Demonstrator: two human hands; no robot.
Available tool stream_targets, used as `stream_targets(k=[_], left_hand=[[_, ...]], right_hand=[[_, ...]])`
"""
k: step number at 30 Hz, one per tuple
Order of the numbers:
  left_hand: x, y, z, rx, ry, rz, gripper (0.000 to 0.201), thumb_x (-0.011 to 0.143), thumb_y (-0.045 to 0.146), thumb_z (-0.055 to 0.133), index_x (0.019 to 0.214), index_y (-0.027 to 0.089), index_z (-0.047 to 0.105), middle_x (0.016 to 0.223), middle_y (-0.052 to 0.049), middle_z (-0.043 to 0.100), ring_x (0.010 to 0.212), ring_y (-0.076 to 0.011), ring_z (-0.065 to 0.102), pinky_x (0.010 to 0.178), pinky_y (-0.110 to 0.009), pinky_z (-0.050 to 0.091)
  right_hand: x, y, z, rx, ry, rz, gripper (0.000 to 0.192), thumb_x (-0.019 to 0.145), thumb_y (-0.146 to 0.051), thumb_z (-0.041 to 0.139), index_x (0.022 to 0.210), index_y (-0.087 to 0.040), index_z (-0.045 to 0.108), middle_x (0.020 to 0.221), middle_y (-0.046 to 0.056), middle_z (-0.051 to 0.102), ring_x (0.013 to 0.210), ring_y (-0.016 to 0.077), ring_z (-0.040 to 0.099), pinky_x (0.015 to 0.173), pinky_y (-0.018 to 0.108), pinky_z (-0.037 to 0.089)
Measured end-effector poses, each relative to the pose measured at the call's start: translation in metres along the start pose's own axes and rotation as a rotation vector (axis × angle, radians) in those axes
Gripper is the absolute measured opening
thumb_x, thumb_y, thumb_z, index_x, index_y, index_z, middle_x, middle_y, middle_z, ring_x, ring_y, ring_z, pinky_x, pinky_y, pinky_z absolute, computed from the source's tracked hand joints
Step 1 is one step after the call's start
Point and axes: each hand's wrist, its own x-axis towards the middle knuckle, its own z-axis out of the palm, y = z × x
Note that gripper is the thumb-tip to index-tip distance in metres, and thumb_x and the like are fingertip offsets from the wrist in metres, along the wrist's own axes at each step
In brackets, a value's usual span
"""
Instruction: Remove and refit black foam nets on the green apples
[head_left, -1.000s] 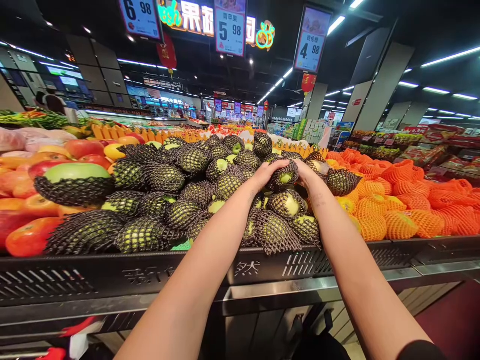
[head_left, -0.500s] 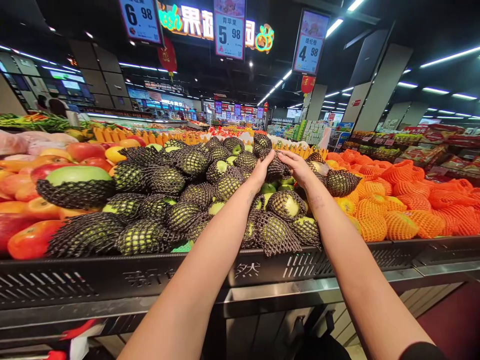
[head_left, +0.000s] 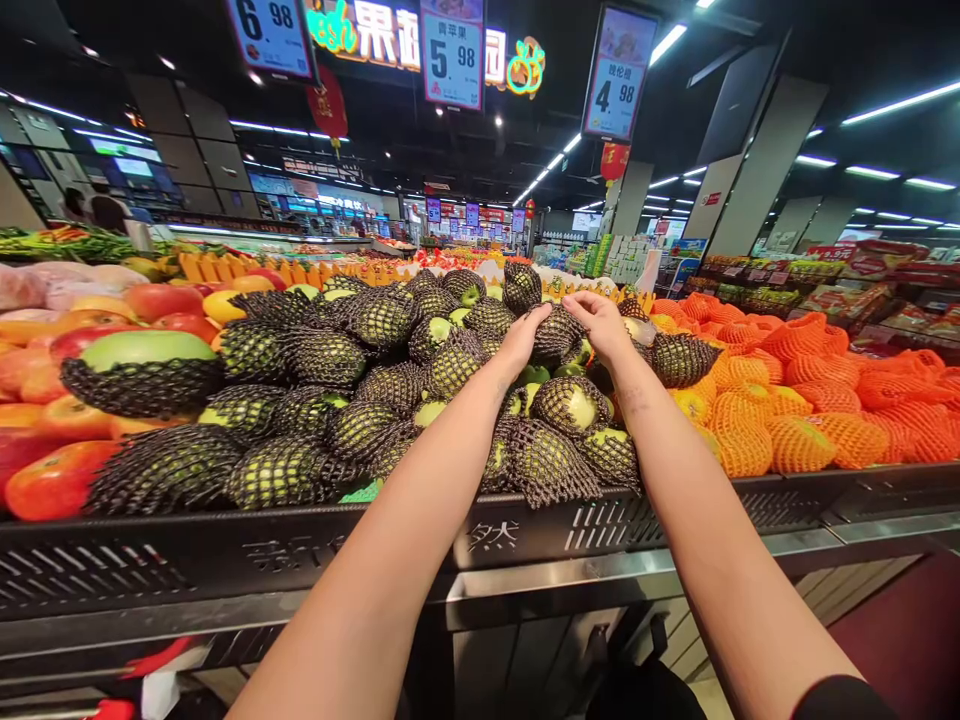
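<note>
Now both hands, left hand (head_left: 523,337) and right hand (head_left: 602,322), closed around 1 netted apple (head_left: 556,335) between them.

green apples (head_left: 570,405): smooth, glossy skin | sleeves (head_left: 551,465): dark foam mesh, matt (open weave) | orange nets (head_left: 795,440): foam mesh | display rim (head_left: 225,560): dark perforated metal, matt

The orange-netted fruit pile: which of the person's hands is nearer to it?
Right. The right hand grips a black-netted apple just left of the orange-netted fruit. The left hand holds the apple's other side, farther from it.
</note>
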Motion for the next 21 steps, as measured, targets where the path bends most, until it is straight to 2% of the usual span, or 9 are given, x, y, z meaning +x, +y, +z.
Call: stream_targets(k=[3,6,9,12,14,16,18,21], left_hand=[[0.001,-0.003,0.002,-0.003,-0.054,-0.025,0.038,0.083,0.050,0.063,0.101,0.018,0.074,0.111,-0.006,0.078,0.115,-0.0270,0.067,0.110,-0.039,0.044],[0.001,-0.006,0.005,-0.077,-0.100,-0.068,0.037,0.087,0.049,0.058,0.101,0.019,0.074,0.105,-0.005,0.079,0.110,-0.0254,0.069,0.107,-0.037,0.047],[-0.001,-0.004,0.006,-0.117,-0.051,-0.097,0.036,0.088,0.049,0.057,0.105,0.021,0.073,0.102,-0.004,0.079,0.106,-0.0243,0.071,0.102,-0.036,0.051],[-0.003,0.003,0.004,-0.149,0.058,-0.091,0.046,0.090,0.057,0.052,0.115,0.023,0.070,0.105,-0.004,0.079,0.105,-0.0241,0.071,0.096,-0.035,0.055],[-0.003,0.007,0.003,-0.162,0.137,-0.070,0.056,0.092,0.064,0.044,0.122,0.023,0.067,0.112,-0.006,0.077,0.106,-0.0245,0.071,0.094,-0.035,0.055],[-0.002,0.009,0.002,-0.117,0.210,-0.063,0.065,0.092,0.069,0.038,0.125,0.020,0.065,0.117,-0.010,0.075,0.108,-0.0264,0.070,0.093,-0.038,0.055],[-0.001,0.007,0.001,0.011,0.261,-0.077,0.072,0.090,0.074,0.034,0.121,0.017,0.067,0.120,-0.014,0.073,0.113,-0.0305,0.068,0.095,-0.041,0.053],[-0.003,0.003,0.000,0.283,0.299,-0.094,0.077,0.083,0.082,0.041,0.102,0.014,0.071,0.118,-0.021,0.072,0.123,-0.0384,0.061,0.103,-0.045,0.046]], right_hand=[[0.000,0.003,0.002,-0.005,0.034,0.049,0.045,0.055,-0.062,0.086,0.069,-0.023,0.067,0.066,-0.003,0.067,0.071,0.0183,0.064,0.073,0.033,0.053],[0.000,0.005,0.003,-0.014,0.013,0.125,0.044,0.054,-0.059,0.088,0.068,-0.023,0.069,0.066,-0.003,0.068,0.072,0.0191,0.066,0.074,0.034,0.054],[0.000,0.004,0.002,-0.034,-0.041,0.184,0.045,0.059,-0.064,0.084,0.073,-0.022,0.073,0.075,0.000,0.074,0.080,0.0213,0.068,0.079,0.035,0.055],[-0.002,-0.002,0.002,-0.018,-0.055,0.146,0.059,0.073,-0.078,0.064,0.097,-0.026,0.077,0.102,0.002,0.076,0.092,0.0217,0.069,0.083,0.035,0.055],[-0.004,-0.006,0.002,0.000,-0.114,0.070,0.066,0.073,-0.080,0.062,0.119,-0.032,0.070,0.122,0.001,0.072,0.104,0.0224,0.067,0.087,0.035,0.055],[-0.008,-0.008,0.004,-0.023,-0.235,-0.017,0.078,0.064,-0.070,0.079,0.131,-0.034,0.062,0.132,0.001,0.066,0.117,0.0248,0.063,0.098,0.037,0.053],[-0.010,-0.007,0.005,-0.104,-0.333,-0.078,0.094,0.049,-0.050,0.094,0.134,-0.029,0.059,0.134,0.004,0.065,0.125,0.0277,0.059,0.108,0.039,0.047],[-0.010,-0.001,0.005,-0.242,-0.323,-0.094,0.097,0.040,-0.033,0.098,0.129,-0.022,0.060,0.128,0.008,0.067,0.122,0.0307,0.060,0.112,0.044,0.044]])
